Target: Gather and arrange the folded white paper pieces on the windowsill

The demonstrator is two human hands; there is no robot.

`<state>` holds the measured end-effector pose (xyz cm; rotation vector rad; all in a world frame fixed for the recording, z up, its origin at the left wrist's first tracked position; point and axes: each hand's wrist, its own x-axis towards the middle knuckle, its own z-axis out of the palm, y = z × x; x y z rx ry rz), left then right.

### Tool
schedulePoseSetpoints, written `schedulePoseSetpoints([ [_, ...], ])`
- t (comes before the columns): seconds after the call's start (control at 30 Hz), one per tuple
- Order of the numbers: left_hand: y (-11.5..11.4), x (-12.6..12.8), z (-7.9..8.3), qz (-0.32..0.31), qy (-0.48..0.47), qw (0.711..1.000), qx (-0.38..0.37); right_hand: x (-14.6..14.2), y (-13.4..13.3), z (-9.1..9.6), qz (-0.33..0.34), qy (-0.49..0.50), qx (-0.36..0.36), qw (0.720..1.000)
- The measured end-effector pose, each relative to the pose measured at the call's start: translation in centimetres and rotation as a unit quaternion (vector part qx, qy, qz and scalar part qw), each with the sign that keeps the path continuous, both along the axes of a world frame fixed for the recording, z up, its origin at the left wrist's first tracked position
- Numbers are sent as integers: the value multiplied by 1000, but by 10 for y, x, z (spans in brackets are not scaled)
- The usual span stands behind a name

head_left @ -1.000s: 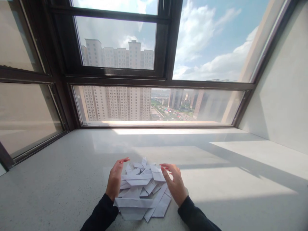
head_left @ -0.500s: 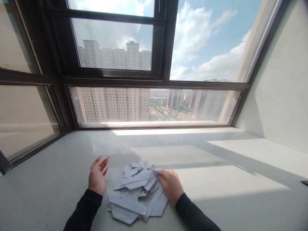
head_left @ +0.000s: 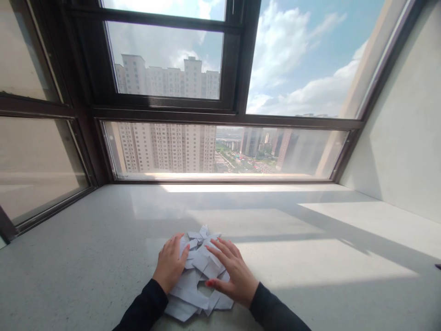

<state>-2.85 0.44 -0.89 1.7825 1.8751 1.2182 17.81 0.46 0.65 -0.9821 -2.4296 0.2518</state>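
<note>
A flat ring-like piece of white folded paper (head_left: 189, 288) lies on the sill, made of several overlapping pleats with a hole near its lower middle. Small pointed folds form its far end. My left hand (head_left: 171, 263) rests over its left side, fingers slightly bent and the thumb apart on top, covering that edge. Over the right part my right hand (head_left: 234, 275) is spread, its thumb near the hole and its fingers reaching across the upper folds. Whether the right fingertips touch the paper or hover just above it, I cannot tell.
The pale stone windowsill (head_left: 113, 239) carries bands of sunlight and shadow. Dark window frames (head_left: 227, 118) close it off at the back and left, a white wall (head_left: 409, 128) at the right. A small dark object (head_left: 438, 266) shows at the right edge.
My left hand has moved right, from beside the paper onto its left side. My right hand has left the paper's right edge and spread over its top. The view has shifted slightly.
</note>
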Motion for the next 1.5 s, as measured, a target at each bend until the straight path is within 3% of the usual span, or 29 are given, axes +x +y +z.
schedulePoseSetpoints([
  [0.13,-6,10,-3,-100,8,995,0,0,4,-9,-29,-37,-54,997],
  [0.27,-9,17,9,-179,-74,981,-24,4,12,-13,-71,0,-31,997],
  [0.37,-11,17,16,-143,-121,982,-4,11,19,-11,-88,78,-7,993],
  [0.5,-10,11,19,-70,-127,987,67,17,24,-7,-146,220,50,963],
  [0.57,-9,8,19,-48,-131,986,94,16,23,-5,-148,244,74,956],
  [0.77,-11,7,22,-27,-136,981,137,6,10,-1,-38,78,32,996],
  [1.03,-14,12,23,-46,-98,984,141,5,19,2,-98,116,-2,988],
  [1.2,-23,19,23,-72,18,982,175,-18,43,-1,-60,63,-27,996],
  [1.37,-26,23,20,-97,98,972,193,-44,62,-8,-69,12,-60,996],
  [1.5,-24,20,20,-93,119,966,210,-40,58,-4,-81,24,-60,995],
])
